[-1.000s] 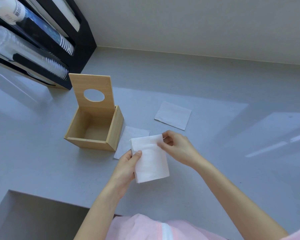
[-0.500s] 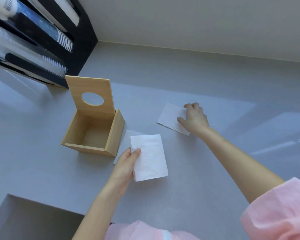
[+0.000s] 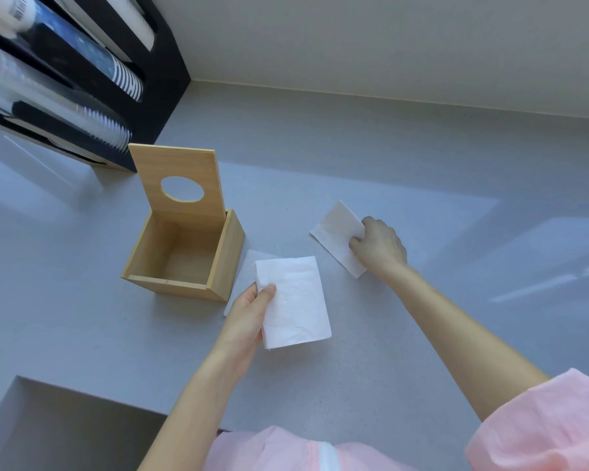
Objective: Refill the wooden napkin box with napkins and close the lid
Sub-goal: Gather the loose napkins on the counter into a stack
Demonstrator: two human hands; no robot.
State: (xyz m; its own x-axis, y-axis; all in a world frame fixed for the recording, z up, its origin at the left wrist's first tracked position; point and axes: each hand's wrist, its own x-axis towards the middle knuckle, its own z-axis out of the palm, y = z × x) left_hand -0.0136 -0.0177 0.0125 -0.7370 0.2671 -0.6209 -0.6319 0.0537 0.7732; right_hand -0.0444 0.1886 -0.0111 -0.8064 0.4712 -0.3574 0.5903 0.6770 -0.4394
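The wooden napkin box (image 3: 225, 266) stands open and empty on the grey counter, its lid (image 3: 181, 171) with a round hole tilted upright at the back. My left hand (image 3: 249, 314) grips a folded white napkin (image 3: 295, 300) just right of the box, held above another napkin (image 3: 244, 266) that lies flat beside the box. Farther right, my right hand (image 3: 380, 244) pinches the far napkin (image 3: 337, 236) and lifts its near edge off the counter.
A black cup dispenser rack (image 3: 65, 73) with sleeves of cups fills the back left corner against the wall. A recess or sink edge (image 3: 48, 426) cuts into the counter at the front left. Pink sleeves show at the bottom.
My right hand let go of the held napkin, reached right to the far napkin and now curls over it, raising one edge. My left hand keeps its napkin.
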